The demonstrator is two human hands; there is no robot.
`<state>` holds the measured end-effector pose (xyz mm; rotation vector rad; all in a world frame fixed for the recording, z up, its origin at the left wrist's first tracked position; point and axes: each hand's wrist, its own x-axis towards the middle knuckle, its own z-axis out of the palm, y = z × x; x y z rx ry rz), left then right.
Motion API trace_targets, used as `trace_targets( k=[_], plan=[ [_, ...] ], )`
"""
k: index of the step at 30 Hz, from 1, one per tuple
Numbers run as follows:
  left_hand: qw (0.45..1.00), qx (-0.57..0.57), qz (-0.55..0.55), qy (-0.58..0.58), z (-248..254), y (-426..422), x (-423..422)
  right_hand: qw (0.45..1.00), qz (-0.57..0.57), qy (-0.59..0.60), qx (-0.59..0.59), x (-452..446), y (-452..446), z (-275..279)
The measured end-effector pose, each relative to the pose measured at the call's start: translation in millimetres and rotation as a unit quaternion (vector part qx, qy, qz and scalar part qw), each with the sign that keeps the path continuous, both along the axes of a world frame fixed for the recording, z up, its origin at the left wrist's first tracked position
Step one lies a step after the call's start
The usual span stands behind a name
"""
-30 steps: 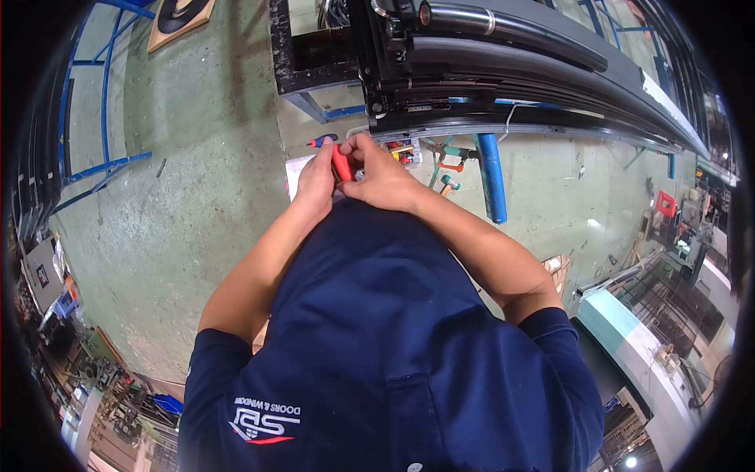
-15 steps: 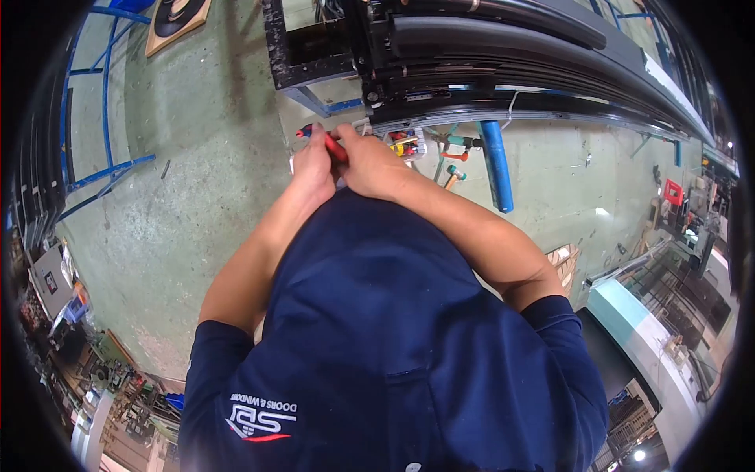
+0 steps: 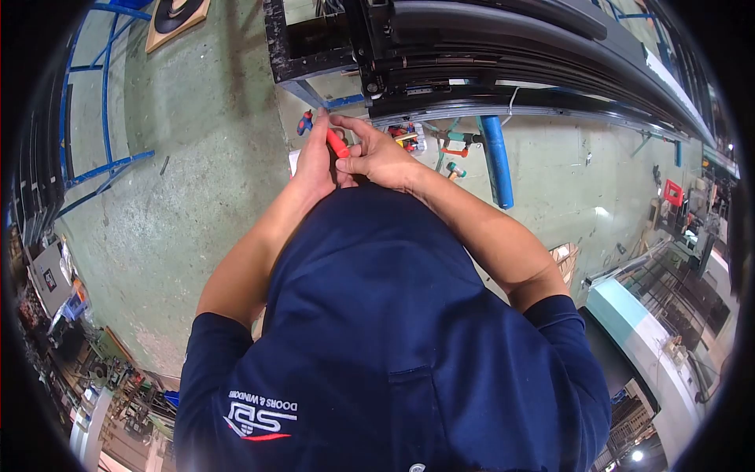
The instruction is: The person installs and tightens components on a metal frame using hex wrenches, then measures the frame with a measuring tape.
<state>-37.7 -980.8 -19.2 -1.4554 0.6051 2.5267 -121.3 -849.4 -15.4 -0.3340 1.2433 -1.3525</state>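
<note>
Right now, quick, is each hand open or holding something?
Left hand: beside the red rod-shaped object, partly hidden; its grip cannot be told.
Right hand: closed on that object's near end.

scuffed green floor [image 3: 220,173] | blue metal frame [image 3: 110,168], left | bright lamp [image 3: 637,455], lower right

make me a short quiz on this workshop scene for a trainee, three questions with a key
1. Multiple choice: what colour is the cylindrical item between the left grip and the right grip?
a) yellow
b) red
c) white
2. True or false: in the picture, the blue post is to the right of the hammer.
3. Fill in the blank: the small lettering on the dark blue shirt reads "Doors & ____".

Key:
1. b
2. True
3. Windows
</note>
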Motion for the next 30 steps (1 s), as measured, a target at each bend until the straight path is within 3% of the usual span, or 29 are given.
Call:
trace_targets(
  k=[1,3,6,9,11,15,17,18,20,25,27,30],
  plan=[
    [0.999,-0.006,-0.030,0.029,2,-2,1,1.000,-0.001,0.000,0.000,-1,1,-1],
    [0.996,-0.012,-0.061,0.058,-2,1,1,0.993,-0.023,-0.112,-0.032,-4,4,0],
    [0.996,-0.065,0.026,0.051,-22,7,6,0.982,-0.042,-0.181,-0.037,-8,10,2],
    [0.989,-0.070,-0.072,0.105,-32,1,17,0.972,-0.061,-0.224,-0.048,-7,14,3],
    [0.976,0.042,-0.069,0.200,-37,3,18,0.968,-0.047,-0.241,-0.058,-9,12,0],
    [0.967,0.094,-0.071,0.225,-48,1,15,0.966,-0.032,-0.251,-0.055,-9,12,-2],
    [0.993,-0.002,0.050,0.105,-65,7,13,0.962,-0.024,-0.262,-0.070,-11,16,-2],
    [0.993,-0.002,0.050,0.104,-64,2,15,0.958,-0.012,-0.273,-0.086,-12,18,-3],
    [0.983,-0.099,-0.006,0.153,-58,-15,26,0.977,-0.010,-0.208,-0.050,-17,29,-4],
    [0.955,-0.100,-0.095,0.261,-22,-6,26,0.997,0.002,0.071,0.019,-14,58,-32],
    [0.846,-0.395,-0.256,0.252,-6,12,11,0.998,-0.003,0.059,0.025,-6,61,-37],
    [0.843,-0.392,-0.309,0.199,-10,15,4,0.997,-0.063,0.018,0.034,5,63,-46]
  ],
)
